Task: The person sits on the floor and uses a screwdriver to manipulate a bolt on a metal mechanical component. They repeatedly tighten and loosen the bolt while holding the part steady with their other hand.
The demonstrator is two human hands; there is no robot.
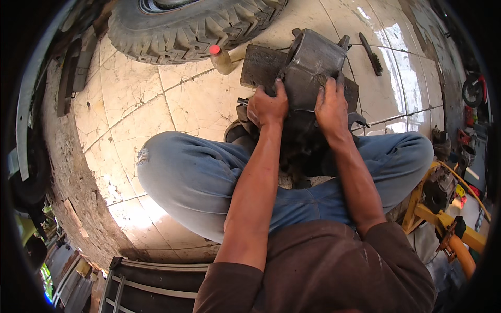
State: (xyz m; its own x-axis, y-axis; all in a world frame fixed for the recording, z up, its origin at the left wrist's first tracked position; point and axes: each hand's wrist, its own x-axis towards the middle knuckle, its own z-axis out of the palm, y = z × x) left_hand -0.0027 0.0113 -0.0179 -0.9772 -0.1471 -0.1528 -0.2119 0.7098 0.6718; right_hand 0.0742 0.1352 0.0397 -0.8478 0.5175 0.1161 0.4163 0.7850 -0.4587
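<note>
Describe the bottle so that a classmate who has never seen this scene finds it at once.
Start at the big treaded tyre at the top of the picture. Beside its lower edge, on the tiled floor left of the dark metal housing, stands a small bottle. Its red cap sets it apart from its dark neighbours.
</note>
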